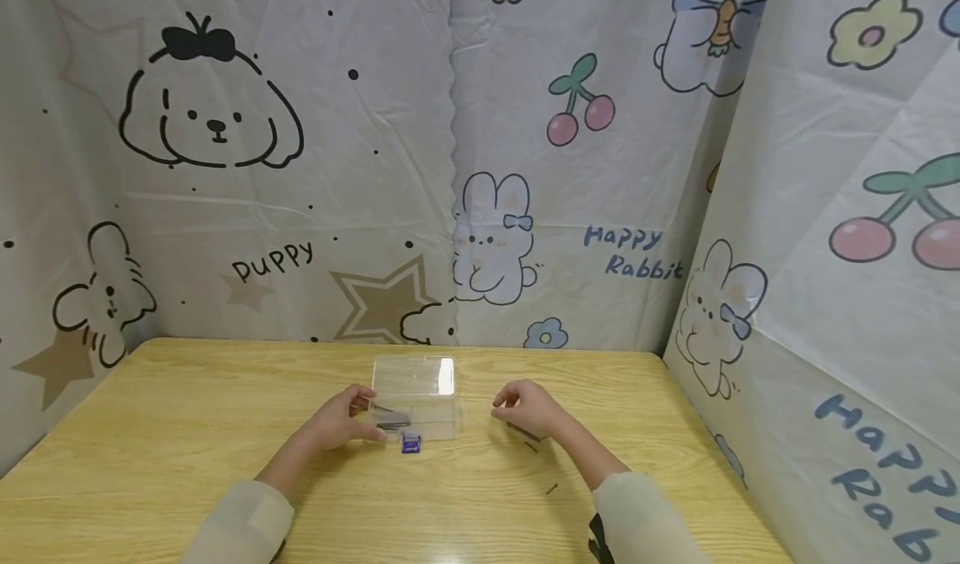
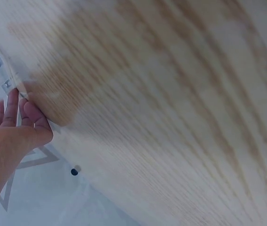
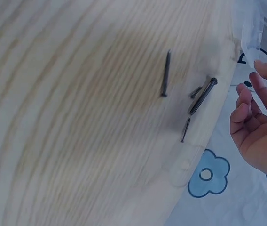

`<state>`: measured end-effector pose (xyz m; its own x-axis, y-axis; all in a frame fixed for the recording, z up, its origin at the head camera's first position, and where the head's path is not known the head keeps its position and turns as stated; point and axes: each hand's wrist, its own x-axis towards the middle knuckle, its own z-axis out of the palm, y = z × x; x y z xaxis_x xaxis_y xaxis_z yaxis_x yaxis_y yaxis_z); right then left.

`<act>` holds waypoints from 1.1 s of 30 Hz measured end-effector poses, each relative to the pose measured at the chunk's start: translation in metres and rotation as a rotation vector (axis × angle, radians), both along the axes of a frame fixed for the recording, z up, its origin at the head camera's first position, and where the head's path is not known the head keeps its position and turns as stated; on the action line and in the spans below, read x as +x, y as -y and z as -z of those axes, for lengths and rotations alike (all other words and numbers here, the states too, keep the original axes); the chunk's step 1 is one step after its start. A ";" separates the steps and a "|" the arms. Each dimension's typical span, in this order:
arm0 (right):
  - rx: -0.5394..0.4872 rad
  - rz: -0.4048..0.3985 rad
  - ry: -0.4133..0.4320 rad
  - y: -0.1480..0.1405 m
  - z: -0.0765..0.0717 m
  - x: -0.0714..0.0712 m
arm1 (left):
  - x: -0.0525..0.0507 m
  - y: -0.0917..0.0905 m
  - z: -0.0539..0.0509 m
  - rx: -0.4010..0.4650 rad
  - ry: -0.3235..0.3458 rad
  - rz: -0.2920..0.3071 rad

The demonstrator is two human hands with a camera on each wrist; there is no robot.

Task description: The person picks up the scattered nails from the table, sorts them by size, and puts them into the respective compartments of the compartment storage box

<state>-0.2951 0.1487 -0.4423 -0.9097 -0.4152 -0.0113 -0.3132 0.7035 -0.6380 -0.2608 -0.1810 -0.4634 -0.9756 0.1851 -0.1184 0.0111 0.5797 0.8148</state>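
My left hand (image 1: 342, 418) grips the light-looking box (image 1: 437, 419); beside my right hand (image 1: 529, 408), hold unclear, pinch stiff-looking nails (image 3: 202, 97) mid-shank.

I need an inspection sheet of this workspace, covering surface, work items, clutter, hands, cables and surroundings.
Surface: wood-grain table.
Work items: clear box, lid open, thin dark pieces inside, probably nails; four loose nails on the table near the right hand.
Clutter: blue piece at the box's front edge; whether attached is unclear.
Left hand: holds the box's left end.
Right hand: right of the box, fingers bent; whether it holds anything is unclear.
Cables: nothing seen.
Surroundings: printed curtain behind the table.
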 end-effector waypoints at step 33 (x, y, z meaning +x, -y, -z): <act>0.011 0.131 0.024 -0.057 0.031 0.009 | -0.001 0.002 0.003 0.001 -0.012 0.001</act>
<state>-0.2857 0.2053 -0.4736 -0.9556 -0.2923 -0.0373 -0.2029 0.7445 -0.6361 -0.2619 -0.1828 -0.4666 -0.9767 0.1859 -0.1070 0.0209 0.5791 0.8150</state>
